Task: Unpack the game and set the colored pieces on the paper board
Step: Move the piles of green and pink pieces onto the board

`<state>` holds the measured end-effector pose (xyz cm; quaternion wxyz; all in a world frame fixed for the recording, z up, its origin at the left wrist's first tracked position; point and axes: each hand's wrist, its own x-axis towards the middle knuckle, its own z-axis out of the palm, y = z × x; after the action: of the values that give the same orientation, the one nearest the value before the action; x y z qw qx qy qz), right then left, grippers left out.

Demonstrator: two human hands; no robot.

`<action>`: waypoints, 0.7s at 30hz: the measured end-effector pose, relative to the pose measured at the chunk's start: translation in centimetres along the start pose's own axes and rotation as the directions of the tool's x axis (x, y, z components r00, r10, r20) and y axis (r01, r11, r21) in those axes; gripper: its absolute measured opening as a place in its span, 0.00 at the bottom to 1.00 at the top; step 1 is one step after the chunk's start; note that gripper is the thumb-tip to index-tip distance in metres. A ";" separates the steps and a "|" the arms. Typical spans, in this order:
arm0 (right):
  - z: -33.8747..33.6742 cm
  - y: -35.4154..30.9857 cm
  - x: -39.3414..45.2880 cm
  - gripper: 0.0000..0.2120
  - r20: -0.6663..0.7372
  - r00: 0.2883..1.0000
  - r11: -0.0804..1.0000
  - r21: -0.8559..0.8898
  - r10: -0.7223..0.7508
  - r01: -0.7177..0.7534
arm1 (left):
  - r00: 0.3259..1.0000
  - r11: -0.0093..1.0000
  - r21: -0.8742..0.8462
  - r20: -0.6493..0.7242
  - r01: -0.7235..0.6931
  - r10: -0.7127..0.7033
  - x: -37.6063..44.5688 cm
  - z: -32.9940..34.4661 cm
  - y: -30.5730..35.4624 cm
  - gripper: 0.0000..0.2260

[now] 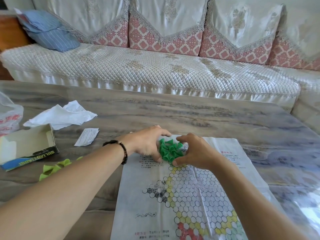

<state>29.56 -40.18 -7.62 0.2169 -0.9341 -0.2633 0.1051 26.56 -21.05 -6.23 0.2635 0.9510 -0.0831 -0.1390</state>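
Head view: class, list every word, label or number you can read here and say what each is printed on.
"SULIAOTIAOQI", seen upside down and partly blurred, so uncertain: side of the open game box.
Red and black characters: paper board, too small to read.
Red print: plastic bag, blurred.
Small leaflet: unreadable.

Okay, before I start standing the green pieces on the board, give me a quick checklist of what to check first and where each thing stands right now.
1. Paper board lies unfolded on the table: ok, though creased.
2. Dark green pieces gathered at the board's far end: ok, heaped between both hands.
3. Left hand and right hand cupped around the heap: ok; whether either has a grip on a piece, cannot tell.
4. Pieces standing upright on circles: not ok, they lie jumbled.
5. Light green pieces on the board: not ok, they lie on the table beside the open box.
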 end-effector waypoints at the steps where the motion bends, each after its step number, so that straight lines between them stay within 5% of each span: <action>1: -0.1 0.2 -0.1 0.43 0.011 1.000 1.000 0.003 0.004 -0.004 | 1.000 1.000 0.016 -0.021 -0.005 0.006 -0.3 -0.1 -0.3 0.44; 13: 0.1 -0.2 -0.5 0.39 -0.016 1.000 1.000 -0.005 0.002 -0.002 | 0.997 0.998 0.065 -0.079 -0.006 0.011 -0.6 0.3 -1.0 0.30; 21: 0.3 -1.3 -2.2 0.40 -0.142 0.990 0.999 -0.035 -0.020 0.015 | 0.985 0.997 0.061 -0.165 -0.036 0.045 -2.4 0.5 -1.8 0.35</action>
<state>27.11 -40.28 -7.08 0.2203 -0.9404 -0.2571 0.0316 24.27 -19.21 -7.06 0.2445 0.9646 -0.0843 -0.0514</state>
